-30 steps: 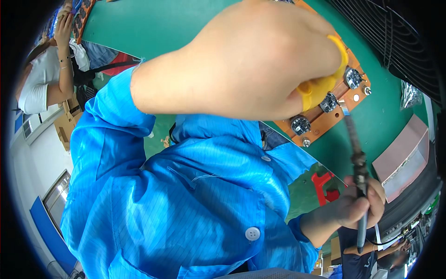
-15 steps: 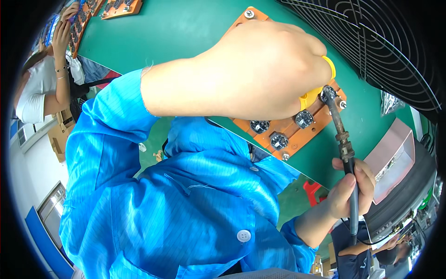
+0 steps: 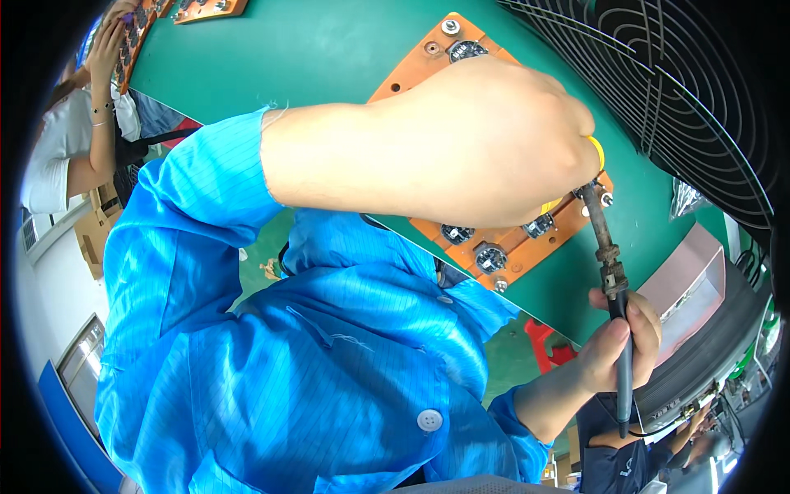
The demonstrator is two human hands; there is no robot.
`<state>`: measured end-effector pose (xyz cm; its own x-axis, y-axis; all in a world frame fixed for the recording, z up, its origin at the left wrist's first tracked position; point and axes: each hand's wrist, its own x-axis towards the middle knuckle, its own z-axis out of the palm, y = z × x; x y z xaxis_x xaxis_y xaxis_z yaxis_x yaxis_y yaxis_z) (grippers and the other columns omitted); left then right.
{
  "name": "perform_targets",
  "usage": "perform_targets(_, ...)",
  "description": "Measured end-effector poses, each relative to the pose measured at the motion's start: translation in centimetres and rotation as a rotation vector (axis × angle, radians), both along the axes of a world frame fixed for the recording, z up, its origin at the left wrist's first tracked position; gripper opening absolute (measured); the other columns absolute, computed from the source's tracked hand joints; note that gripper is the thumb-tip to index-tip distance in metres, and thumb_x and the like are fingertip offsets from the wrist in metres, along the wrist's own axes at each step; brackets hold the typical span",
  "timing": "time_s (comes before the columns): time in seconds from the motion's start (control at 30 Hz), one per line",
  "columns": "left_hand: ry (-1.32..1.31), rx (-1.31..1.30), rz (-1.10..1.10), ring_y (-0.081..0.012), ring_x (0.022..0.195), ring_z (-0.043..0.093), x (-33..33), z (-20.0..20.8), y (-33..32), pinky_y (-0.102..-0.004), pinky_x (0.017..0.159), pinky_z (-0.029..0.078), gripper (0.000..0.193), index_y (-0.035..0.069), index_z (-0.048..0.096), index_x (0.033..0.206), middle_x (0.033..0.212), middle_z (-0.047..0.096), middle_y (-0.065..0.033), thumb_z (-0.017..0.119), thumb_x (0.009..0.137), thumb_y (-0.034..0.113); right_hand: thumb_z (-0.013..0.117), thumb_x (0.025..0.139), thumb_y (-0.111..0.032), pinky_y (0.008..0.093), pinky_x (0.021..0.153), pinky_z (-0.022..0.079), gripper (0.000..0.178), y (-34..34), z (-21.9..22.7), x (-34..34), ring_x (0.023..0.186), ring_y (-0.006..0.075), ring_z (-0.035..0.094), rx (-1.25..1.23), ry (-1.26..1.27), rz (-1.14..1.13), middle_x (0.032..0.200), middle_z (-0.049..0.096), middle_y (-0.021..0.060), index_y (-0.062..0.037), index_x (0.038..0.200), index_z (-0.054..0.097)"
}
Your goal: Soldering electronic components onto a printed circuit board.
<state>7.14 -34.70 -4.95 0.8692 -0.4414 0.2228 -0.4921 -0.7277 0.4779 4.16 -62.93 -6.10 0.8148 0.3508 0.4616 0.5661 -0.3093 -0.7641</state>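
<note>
My right hand grips a soldering iron by its black handle, the metal barrel pointing up and away. The iron's tip end meets a small round black part at the right side of an orange fixture board. Over that board lies my left hand, back upward, fingers curled down, with yellow bands at the fingers close to the iron's tip. Whatever those fingers pinch is hidden. Several round black circuit parts sit in the board; my left hand covers its middle.
A black wire-guarded fan stands at the far right. Below it are a clear plastic bag and a pink open box. Another orange board lies far left on the green table, near a co-worker's arm.
My left hand has shifted slightly right and nearer, uncovering another round part at the board's far end. The iron's tip has dropped a little in the picture, still at the board's right side.
</note>
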Motion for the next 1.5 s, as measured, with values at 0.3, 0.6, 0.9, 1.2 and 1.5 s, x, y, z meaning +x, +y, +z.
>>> perform_targets(0.3, -0.062, -0.096, 0.008, -0.026, 0.081, 0.064, -0.7, 0.5, 2.1, -0.0355, 0.064, 0.053, 0.02, 0.005, 0.065, 0.077, 0.09, 0.063, -0.009, 0.076, 0.061, 0.0, 0.061, 0.096, -0.02, 0.0321, 0.053, 0.054, 0.029, -0.5, 0.8, 0.2, 0.057, 0.028, 0.066, -0.038, -0.009, 0.037, 0.081, 0.064, 0.025, 0.0072, 0.104, 0.055)
perform_targets(0.6, -0.143, -0.144, 0.091, -0.0279, 0.078, 0.063, -1.2, -0.3, 3.7, -0.0358, 0.064, 0.052, 0.023, 0.004, 0.065, 0.081, 0.087, 0.061, -0.0107, 0.078, 0.061, 0.0, 0.06, 0.097, -0.014, 0.0346, 0.06, 0.057, 0.026, 3.1, 0.9, 1.2, 0.064, 0.0301, 0.068, -0.077, -0.01, 0.116, 0.09, 0.065, 0.0261, 0.0092, 0.107, 0.055)
perform_targets(0.9, -0.097, -0.046, 0.054, -0.0247, 0.085, 0.066, -0.7, -0.3, 3.0, -0.0366, 0.068, 0.057, 0.016, 0.008, 0.071, 0.08, 0.082, 0.063, -0.0061, 0.071, 0.064, 0.013, 0.059, 0.097, -0.016, 0.0332, 0.058, 0.056, 0.026, 2.5, 0.9, 1.1, 0.063, 0.0293, 0.068, -0.047, 0.007, 0.116, 0.09, 0.065, 0.0264, 0.0081, 0.106, 0.056)
perform_targets(1.2, -0.083, -0.054, 0.02, -0.0267, 0.085, 0.068, -0.7, -0.6, 2.7, -0.0375, 0.068, 0.057, 0.022, 0.009, 0.074, 0.086, 0.086, 0.066, -0.0078, 0.072, 0.065, 0.015, 0.058, 0.098, -0.018, 0.0324, 0.056, 0.056, 0.028, 2.5, 0.6, 0.8, 0.062, 0.0292, 0.068, -0.014, 0.027, 0.111, 0.089, 0.065, 0.0257, 0.0082, 0.109, 0.057)
perform_targets(1.5, 0.025, -0.086, 0.027, -0.0282, 0.088, 0.063, -2.0, 0.6, 4.6, -0.0371, 0.071, 0.053, 0.021, 0.005, 0.061, 0.074, 0.092, 0.06, -0.0111, 0.075, 0.059, 0.002, 0.057, 0.098, -0.018, 0.033, 0.058, 0.055, 0.028, 2.3, 1.5, 0.6, 0.063, 0.0295, 0.067, -0.074, 0.019, 0.1, 0.088, 0.064, 0.0262, 0.0083, 0.108, 0.056)
